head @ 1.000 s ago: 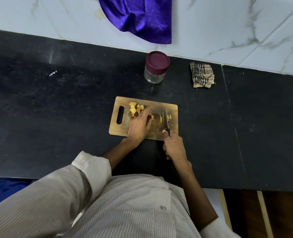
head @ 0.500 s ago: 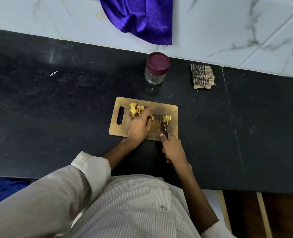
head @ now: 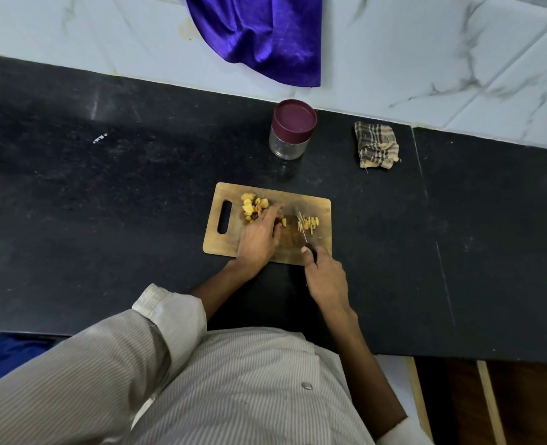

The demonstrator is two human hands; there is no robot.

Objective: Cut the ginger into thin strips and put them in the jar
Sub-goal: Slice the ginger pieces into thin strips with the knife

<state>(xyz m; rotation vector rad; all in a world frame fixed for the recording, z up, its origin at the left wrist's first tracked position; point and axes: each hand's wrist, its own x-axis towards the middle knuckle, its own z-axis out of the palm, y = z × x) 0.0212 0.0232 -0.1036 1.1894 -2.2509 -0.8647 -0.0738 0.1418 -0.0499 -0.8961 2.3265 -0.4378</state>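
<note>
a person in a striped shirt [head: 201, 390] stands at a black worktop [head: 105, 203], part-way through cutting ginger on a wooden cutting board [head: 285, 194]. the right hand [head: 326, 277] grips the dark handle of a knife [head: 304, 231], fingers curled round it, the thin blade lying across the board's right half with its edge just beside a small heap of thin yellow strips [head: 309, 223]. the left hand [head: 259, 236] rests on the middle of the board with fingers bent over one small piece of ginger [head: 284, 222]; whether it pinches the piece or merely steadies it cannot be told from this view. beyond that hand, near the board's handle slot, sits a cluster of uncut chunks [head: 252, 205].

by the look of it the job is less than half done: only a handful of strips is cut, and most of the ginger is still in chunks. the jar [head: 289, 136] stands on the worktop behind the board, well apart from both hands, its maroon lid [head: 294, 118] on and its clear body apparently empty, so nothing has gone into it yet. left to do, judging from this: slice the remaining chunks, take off the lid, and move the strips across. a folded checked cloth [head: 376, 145] lies to the jar's right, and a purple cloth [head: 259, 36] hangs down the marble wall [head: 426, 59] behind.
</note>
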